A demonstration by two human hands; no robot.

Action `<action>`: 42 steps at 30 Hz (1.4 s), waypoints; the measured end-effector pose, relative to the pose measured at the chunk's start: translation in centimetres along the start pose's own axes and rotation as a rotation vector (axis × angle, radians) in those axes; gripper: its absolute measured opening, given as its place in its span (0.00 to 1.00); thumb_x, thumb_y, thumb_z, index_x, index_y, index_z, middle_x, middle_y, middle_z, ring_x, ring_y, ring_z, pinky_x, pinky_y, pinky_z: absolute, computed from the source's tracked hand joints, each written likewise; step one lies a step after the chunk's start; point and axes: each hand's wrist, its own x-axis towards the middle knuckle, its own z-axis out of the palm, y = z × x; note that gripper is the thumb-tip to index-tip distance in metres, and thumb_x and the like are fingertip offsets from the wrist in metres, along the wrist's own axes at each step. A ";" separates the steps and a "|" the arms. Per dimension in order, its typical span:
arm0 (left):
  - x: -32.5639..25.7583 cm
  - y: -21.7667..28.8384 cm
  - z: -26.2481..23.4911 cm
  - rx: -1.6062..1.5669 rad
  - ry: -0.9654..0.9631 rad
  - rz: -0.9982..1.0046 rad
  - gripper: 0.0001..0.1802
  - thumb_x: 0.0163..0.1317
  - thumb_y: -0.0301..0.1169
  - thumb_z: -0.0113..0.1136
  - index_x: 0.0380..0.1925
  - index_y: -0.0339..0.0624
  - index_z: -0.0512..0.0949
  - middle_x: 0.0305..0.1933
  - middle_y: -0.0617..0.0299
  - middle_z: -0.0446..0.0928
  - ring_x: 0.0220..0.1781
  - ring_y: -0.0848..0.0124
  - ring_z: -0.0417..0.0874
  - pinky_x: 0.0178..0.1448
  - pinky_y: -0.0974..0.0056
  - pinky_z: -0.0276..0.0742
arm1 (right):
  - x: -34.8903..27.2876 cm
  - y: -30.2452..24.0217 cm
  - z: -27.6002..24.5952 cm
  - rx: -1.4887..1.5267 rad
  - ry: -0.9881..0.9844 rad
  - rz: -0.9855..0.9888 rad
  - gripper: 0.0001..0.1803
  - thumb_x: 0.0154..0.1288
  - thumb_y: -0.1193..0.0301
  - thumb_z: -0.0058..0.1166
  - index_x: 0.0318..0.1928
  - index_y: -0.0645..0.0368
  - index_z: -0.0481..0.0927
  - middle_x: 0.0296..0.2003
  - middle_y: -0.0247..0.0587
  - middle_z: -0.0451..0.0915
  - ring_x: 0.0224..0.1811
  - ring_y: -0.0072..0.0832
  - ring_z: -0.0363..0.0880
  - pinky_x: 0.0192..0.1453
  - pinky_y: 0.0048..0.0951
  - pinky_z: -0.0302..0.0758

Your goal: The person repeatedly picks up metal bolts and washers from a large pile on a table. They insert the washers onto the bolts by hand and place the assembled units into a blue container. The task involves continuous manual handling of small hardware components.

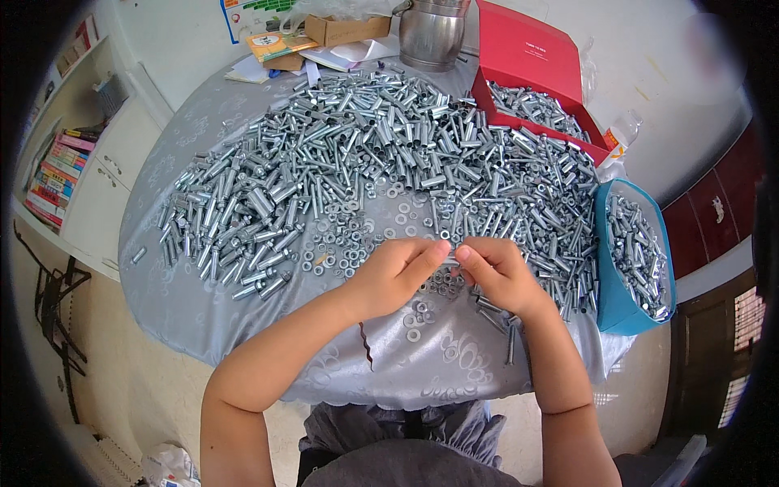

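Observation:
My left hand [395, 274] and my right hand [499, 274] meet over the near part of a round table, fingertips pinched together on a small metal bolt piece [451, 258] held between them. A broad heap of silver bolts and sleeves [365, 154] covers the grey patterned tablecloth [406, 365] beyond my hands. Loose washers and nuts [345, 243] lie scattered just left of and under my hands.
A blue container [614, 300] with metal parts stands at the right table edge. A red box [527, 57] holds more parts at the back right, beside a steel pot [430, 32]. Cardboard box and papers [341, 32] sit at the back. A bookshelf [57, 174] stands left.

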 end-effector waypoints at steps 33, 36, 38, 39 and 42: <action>-0.3 -0.8 0.3 -0.080 0.133 0.036 0.23 0.65 0.45 0.42 0.29 0.34 0.74 0.21 0.64 0.71 0.24 0.75 0.69 0.32 0.69 0.65 | -0.2 -1.0 -0.1 0.223 -0.057 0.085 0.16 0.67 0.63 0.42 0.32 0.64 0.75 0.18 0.30 0.70 0.22 0.16 0.67 0.29 0.18 0.66; 0.6 -0.5 -1.7 -0.341 0.526 -0.008 0.21 0.66 0.45 0.42 0.23 0.41 0.70 0.17 0.66 0.67 0.21 0.77 0.66 0.29 0.71 0.63 | 0.1 -0.8 -0.4 0.287 0.092 0.025 0.14 0.67 0.63 0.42 0.34 0.63 0.74 0.18 0.29 0.69 0.21 0.16 0.66 0.28 0.17 0.65; 1.1 0.3 -4.5 -0.662 0.786 0.100 0.19 0.66 0.46 0.41 0.24 0.44 0.68 0.16 0.67 0.64 0.19 0.77 0.66 0.28 0.70 0.63 | 0.2 -0.6 -1.2 0.315 0.212 0.009 0.14 0.67 0.64 0.42 0.34 0.62 0.74 0.18 0.29 0.69 0.20 0.16 0.66 0.26 0.17 0.64; 1.1 0.1 -6.3 -0.819 0.835 0.189 0.18 0.66 0.46 0.41 0.25 0.46 0.67 0.19 0.69 0.63 0.20 0.78 0.63 0.29 0.70 0.62 | 0.2 -0.6 -1.6 0.343 0.278 0.021 0.14 0.67 0.64 0.42 0.34 0.63 0.73 0.18 0.30 0.69 0.20 0.16 0.66 0.26 0.17 0.64; 0.4 -0.9 -11.4 -0.965 1.087 0.278 0.17 0.66 0.45 0.39 0.23 0.48 0.64 0.22 0.70 0.59 0.23 0.78 0.56 0.30 0.69 0.58 | 0.6 -0.1 -2.2 0.475 0.453 0.049 0.12 0.66 0.66 0.42 0.33 0.63 0.73 0.17 0.30 0.68 0.18 0.17 0.65 0.23 0.18 0.62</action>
